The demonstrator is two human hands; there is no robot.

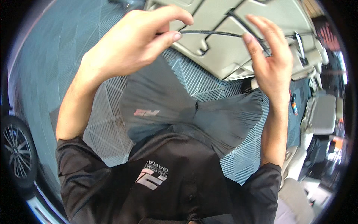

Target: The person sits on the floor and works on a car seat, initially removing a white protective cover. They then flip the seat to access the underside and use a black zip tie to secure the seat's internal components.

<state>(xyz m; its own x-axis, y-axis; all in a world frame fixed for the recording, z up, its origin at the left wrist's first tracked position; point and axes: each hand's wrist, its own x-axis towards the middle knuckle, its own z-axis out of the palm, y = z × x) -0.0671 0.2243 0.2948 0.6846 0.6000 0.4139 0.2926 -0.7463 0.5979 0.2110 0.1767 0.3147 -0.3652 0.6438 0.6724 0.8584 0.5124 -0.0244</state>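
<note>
A thin black cable [212,33] stretches between my two hands. At its left end my left hand [130,43] pinches it between the thumb and curled fingers, with the index finger raised off it. My right hand [274,63] has its thumb and fingers apart, and the cable runs up to its thumb without a visible grip. Just beyond both hands lies a large beige panel [220,56], crossed by several black cords. A black hook [204,48] rests on the panel's face, below the cable.
Grey grid floor tiles [112,123] surround my legs. At the far left stands a vehicle wheel [18,149]. To the right are a grey padded seat part [323,114] and a small orange-capped bottle [294,104] on the floor.
</note>
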